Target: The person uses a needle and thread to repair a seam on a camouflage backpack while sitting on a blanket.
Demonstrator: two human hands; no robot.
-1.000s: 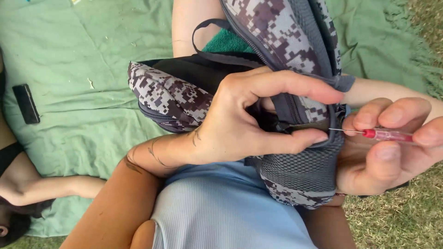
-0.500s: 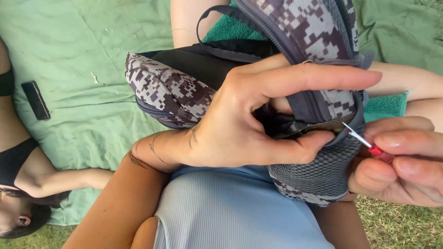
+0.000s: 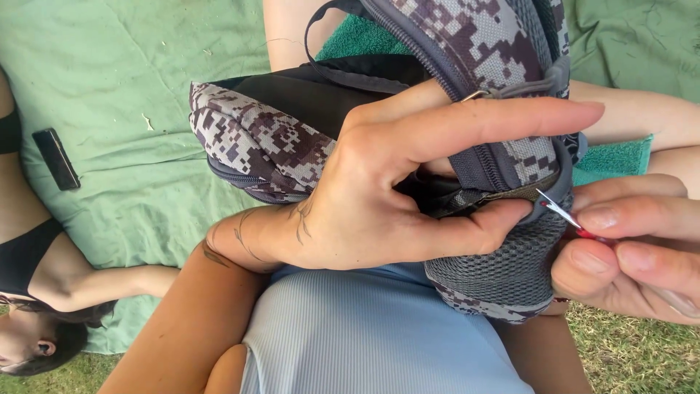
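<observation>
- My left hand (image 3: 379,190) grips the camouflage backpack (image 3: 452,87) at centre frame — thumb and forefinger pinch the seam by the mesh pocket (image 3: 503,270).
- My right hand (image 3: 634,248), lower right, pinches a red-handled seam ripper (image 3: 565,215).
- A second ago its red handle showed whole; now my fingers cover most of it, the metal tip at the seam.
- A green blanket (image 3: 124,95) lies upper left.

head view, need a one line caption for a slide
Left hand grips a camouflage backpack while the right hand pokes a small red-handled metal tool at its strap, over a green blanket.
</observation>
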